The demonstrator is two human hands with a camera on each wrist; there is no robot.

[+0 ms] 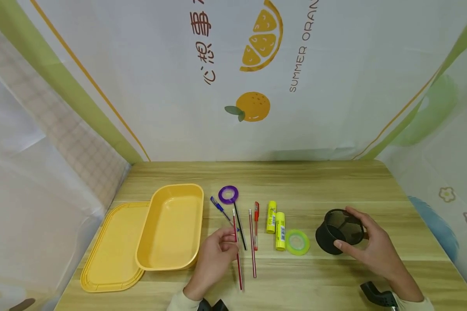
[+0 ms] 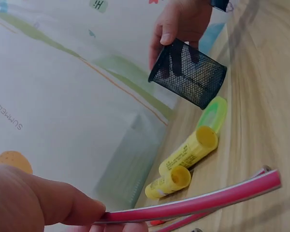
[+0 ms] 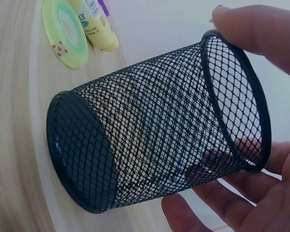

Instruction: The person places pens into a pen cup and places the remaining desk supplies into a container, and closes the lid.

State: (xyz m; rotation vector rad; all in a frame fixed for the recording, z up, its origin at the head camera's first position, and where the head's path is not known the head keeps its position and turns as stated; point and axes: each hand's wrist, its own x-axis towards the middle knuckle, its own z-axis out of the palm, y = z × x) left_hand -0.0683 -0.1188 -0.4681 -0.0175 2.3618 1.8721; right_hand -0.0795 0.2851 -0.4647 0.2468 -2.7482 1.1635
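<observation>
My left hand [image 1: 215, 255] pinches a red pencil [image 1: 239, 272] between thumb and fingers. In the left wrist view the pencil [image 2: 198, 204] slants up over the wood toward its far end. Beside it lie a second red pencil [image 1: 253, 255], a black pencil [image 1: 240, 224], a blue pen [image 1: 218, 205] and a red pen [image 1: 257, 211]. With my right hand [image 1: 375, 248] I hold a black mesh pen holder [image 1: 326, 239] by its rim, thumb on one side and fingers on the other. The holder [image 3: 150, 125] is tilted, and nothing shows inside its mesh.
Two yellow glue sticks [image 1: 280, 233] and a green tape roll [image 1: 297, 251] lie between my hands. A purple tape roll [image 1: 221, 196] sits farther back. At the left, a yellow box [image 1: 171, 233] overlaps its lid [image 1: 114, 246]. A printed curtain [image 1: 315, 125] borders the table's back.
</observation>
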